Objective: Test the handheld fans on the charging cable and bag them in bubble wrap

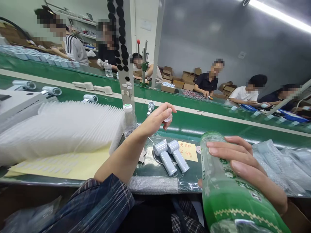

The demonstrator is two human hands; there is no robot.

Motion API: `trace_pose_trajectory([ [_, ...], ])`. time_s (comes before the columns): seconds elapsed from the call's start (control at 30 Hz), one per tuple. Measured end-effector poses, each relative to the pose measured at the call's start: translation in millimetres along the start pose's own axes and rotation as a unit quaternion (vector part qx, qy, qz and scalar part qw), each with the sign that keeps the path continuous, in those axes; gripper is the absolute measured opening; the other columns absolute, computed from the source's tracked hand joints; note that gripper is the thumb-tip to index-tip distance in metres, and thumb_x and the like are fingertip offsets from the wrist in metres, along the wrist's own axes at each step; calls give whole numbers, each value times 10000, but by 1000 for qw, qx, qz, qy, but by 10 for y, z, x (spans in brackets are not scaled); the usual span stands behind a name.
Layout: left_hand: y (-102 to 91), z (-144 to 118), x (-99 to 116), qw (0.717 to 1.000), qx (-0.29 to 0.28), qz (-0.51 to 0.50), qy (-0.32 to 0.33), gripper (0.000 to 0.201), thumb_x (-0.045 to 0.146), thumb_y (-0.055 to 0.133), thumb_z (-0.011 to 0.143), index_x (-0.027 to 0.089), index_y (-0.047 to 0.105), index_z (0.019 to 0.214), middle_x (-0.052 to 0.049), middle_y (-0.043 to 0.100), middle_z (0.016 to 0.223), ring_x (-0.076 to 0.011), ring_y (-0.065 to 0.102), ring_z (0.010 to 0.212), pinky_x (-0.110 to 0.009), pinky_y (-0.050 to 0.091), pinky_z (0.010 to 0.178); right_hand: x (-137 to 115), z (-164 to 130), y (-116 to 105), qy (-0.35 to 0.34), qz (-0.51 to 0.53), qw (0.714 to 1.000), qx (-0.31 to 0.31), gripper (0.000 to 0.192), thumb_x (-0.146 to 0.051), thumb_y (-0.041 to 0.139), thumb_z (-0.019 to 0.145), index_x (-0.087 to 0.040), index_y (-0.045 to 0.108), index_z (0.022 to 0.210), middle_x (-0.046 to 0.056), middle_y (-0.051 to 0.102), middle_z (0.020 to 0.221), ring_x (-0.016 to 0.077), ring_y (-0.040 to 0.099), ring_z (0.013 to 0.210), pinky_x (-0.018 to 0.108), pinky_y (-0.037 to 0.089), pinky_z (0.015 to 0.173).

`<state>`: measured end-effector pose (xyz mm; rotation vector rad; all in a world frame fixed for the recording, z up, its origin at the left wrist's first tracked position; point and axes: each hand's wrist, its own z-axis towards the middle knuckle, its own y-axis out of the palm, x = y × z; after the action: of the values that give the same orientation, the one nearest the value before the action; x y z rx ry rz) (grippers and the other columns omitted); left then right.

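We hold the green bottle in our right hand, fingers wrapped round its upper body, mouth tilted away from us and apparently uncapped; liquid level not readable. Our left hand is raised beyond the bottle and to its left, fingers curled, thumb and forefinger pinching a small pale cap. Between the two hands, lower down, two grey handheld devices lie side by side on the bench, touching a yellow note; just left of the left hand stands a clear water bottle; further left, a stack of white sheets over yellow paper. Risk, as we judge it: the bottle leans open-mouthed near the devices; a deeper tilt or a slip of the one-handed grip could spill onto them; the cap, held by fingertips only, could drop onto the belt.
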<state>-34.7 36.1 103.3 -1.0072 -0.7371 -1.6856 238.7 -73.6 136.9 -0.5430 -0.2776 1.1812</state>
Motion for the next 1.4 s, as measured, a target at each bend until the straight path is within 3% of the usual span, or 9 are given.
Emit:
trace_pose_trajectory([
  [0.23, 22, -1, 10, 1000, 12, 4, -12, 474, 643, 610, 975, 203, 504, 1117, 60, 537, 741, -104, 513, 589, -235, 472, 548, -5, 48, -69, -6, -27, 1000, 8, 613, -90, 502, 1050, -414, 472, 1569, 3, 770, 1313, 236, 740, 1235, 534, 540, 1170],
  [0.4, 11, 34, -6, 998, 63, -7, 14, 457, 577, 686, 950, 199, 514, 1141, 19, 565, 878, -117, 593, 717, -213, 495, 531, 8, 61, -68, -30, -24, 999, 8, 619, -50, 502, 1043, -326, 469, 1596, 54, 748, 1357, 258, 730, 1245, 576, 524, 1167],
  [0.5, -15, 53, -14, 995, 98, -7, 32, 461, 554, 735, 930, 193, 545, 1145, -13, 593, 955, -127, 628, 799, -208, 519, 557, 2, 68, -28, -45, -18, 999, 17, 618, -58, 608, 1011, -265, 486, 1581, 77, 738, 1368, 291, 734, 1230, 607, 526, 1150],
  [0.63, -42, 57, -16, 994, 102, -3, 38, 523, 620, 768, 899, 182, 603, 1132, -43, 633, 1019, -135, 661, 860, -206, 535, 595, -10, 83, 13, -47, -10, 998, 30, 749, -54, 791, 898, -238, 497, 1562, 83, 731, 1358, 318, 730, 1230, 631, 509, 1161],
  [0.73, -48, 47, -12, 995, 89, -14, 44, 563, 698, 747, 886, 175, 617, 1051, -41, 662, 958, -139, 671, 833, -215, 531, 609, -15, 102, 9, -49, -19, 998, 39, 660, -43, 778, 899, -243, 550, 1485, 68, 737, 1342, 303, 739, 1218, 621, 526, 1158],
  [0.9, -53, 38, -28, 995, 70, -40, 50, 635, 808, 627, 904, 181, 585, 993, 4, 626, 739, -119, 591, 643, -234, 497, 580, -12, 132, -24, -65, -39, 997, 35, 408, -62, 819, 859, -230, 658, 1194, 53, 719, 1376, 305, 734, 1222, 616, 535, 1159],
  [1.07, -61, 35, -39, 995, 89, -42, 27, 644, 804, 667, 880, 195, 556, 1060, 44, 547, 681, -114, 506, 601, -234, 465, 552, -14, 174, -30, -66, -44, 996, 49, 317, 13, 670, 904, -227, 647, 1110, 42, 729, 1344, 278, 735, 1226, 589, 545, 1144],
  [1.4, -52, 31, -39, 997, 69, -26, 10, 607, 739, 687, 897, 216, 504, 1146, 46, 533, 761, -115, 509, 638, -249, 481, 570, -30, 210, -34, -80, -52, 994, 53, 462, 98, 460, 834, -202, 646, 1132, 70, 729, 1306, 293, 740, 1205, 615, 531, 1112],
])
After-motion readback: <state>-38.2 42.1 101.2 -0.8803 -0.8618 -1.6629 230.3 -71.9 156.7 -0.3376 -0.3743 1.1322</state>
